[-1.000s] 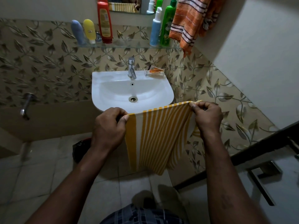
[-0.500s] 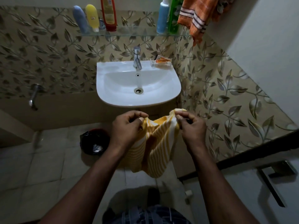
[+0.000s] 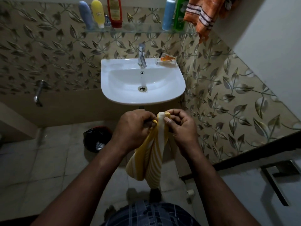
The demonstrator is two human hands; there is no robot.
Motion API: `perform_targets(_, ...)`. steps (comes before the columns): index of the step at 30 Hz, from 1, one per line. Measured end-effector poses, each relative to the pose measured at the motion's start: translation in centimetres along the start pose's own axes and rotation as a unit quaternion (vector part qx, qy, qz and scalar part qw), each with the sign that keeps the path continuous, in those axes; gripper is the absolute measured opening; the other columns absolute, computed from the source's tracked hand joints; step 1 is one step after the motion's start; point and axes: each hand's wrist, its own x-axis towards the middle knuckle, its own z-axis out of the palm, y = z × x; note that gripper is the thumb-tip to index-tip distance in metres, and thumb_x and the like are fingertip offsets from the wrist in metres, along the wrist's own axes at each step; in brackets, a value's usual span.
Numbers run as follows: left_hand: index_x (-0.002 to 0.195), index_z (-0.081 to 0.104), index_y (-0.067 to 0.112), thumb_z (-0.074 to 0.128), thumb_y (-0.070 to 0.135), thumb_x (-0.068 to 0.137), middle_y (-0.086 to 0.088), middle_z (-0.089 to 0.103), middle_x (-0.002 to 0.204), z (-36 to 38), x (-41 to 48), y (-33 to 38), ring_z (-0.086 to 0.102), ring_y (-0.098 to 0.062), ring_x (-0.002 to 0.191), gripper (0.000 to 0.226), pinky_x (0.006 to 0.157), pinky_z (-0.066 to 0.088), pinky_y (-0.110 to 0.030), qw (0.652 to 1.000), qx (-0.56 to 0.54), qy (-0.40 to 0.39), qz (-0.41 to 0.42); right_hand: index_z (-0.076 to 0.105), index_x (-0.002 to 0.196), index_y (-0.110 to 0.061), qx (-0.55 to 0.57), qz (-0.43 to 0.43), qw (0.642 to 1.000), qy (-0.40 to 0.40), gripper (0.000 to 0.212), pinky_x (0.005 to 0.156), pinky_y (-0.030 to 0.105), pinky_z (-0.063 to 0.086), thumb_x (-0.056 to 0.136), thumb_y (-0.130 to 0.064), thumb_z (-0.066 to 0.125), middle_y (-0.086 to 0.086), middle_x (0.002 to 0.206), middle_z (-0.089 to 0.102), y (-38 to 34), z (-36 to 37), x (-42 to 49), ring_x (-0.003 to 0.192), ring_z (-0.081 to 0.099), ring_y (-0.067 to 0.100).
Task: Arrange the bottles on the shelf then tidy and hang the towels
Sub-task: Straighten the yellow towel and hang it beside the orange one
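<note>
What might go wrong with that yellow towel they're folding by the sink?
1. The left hand and right hand only pinch the yellow striped towel at its top corners; a slip would likely undo the fold or drop it onto the floor tiles.
2. The orange towel hangs right beside the green bottle at the end of the glass shelf; hanging another towel there might knock bottles over.
</note>
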Motion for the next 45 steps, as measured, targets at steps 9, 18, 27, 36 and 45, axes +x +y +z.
perform_targets(9,0.099,0.08,0.024,0.081,0.029,0.087,0.019,0.066,0.085,-0.6,-0.1,-0.2,0.063,-0.006,0.083,0.013,0.072,0.05,-0.027,0.998,-0.054,0.025,-0.022,0.075,0.095,-0.026,-0.01,-0.038,0.999,-0.021,0.02,0.087,0.045,0.061,0.086,-0.009,0.079,0.007,0.098,0.08,-1.0,0.7,-0.4,0.097,0.077,0.025)
perform_targets(18,0.101,0.079,0.024,0.081,0.032,0.085,0.004,0.076,0.09,-0.6,0.6,0.5,0.073,-0.012,0.086,0.018,0.074,0.061,-0.042,0.986,-0.116,0.116,-0.032,0.076,0.094,-0.024,-0.003,-0.101,0.995,-0.021,0.016,0.092,0.054,0.061,0.081,-0.016,0.082,0.008,0.099,0.081,-3.1,1.2,-0.8,0.099,0.078,0.027)
perform_targets(27,0.102,0.081,0.014,0.081,0.015,0.089,0.001,0.077,0.089,-0.9,0.5,1.0,0.069,-0.023,0.079,0.013,0.069,0.055,-0.044,0.981,-0.056,0.173,0.074,0.075,0.091,-0.033,-0.084,-0.137,0.987,0.003,0.016,0.083,0.051,0.064,0.082,-0.02,0.079,-0.005,0.093,0.08,-3.9,1.4,-1.0,0.092,0.078,0.015)
perform_targets(36,0.099,0.078,0.018,0.079,0.02,0.088,0.005,0.073,0.087,-1.3,0.8,0.5,0.061,-0.021,0.083,0.011,0.071,0.052,-0.044,0.988,-0.033,0.127,0.076,0.075,0.095,-0.031,-0.139,-0.152,0.979,-0.012,0.019,0.081,0.047,0.065,0.084,-0.017,0.081,-0.008,0.094,0.08,-4.2,1.4,-1.0,0.09,0.078,0.011)
perform_targets(45,0.095,0.074,0.021,0.07,0.022,0.087,0.018,0.056,0.083,-3.3,1.5,0.3,0.05,-0.017,0.084,0.009,0.068,0.034,-0.03,0.994,0.043,0.063,0.082,0.077,0.099,-0.013,-0.031,-0.087,0.991,-0.093,0.017,0.091,0.046,0.063,0.092,0.002,0.072,0.008,0.096,0.08,-5.4,1.4,-0.8,0.096,0.078,0.026)
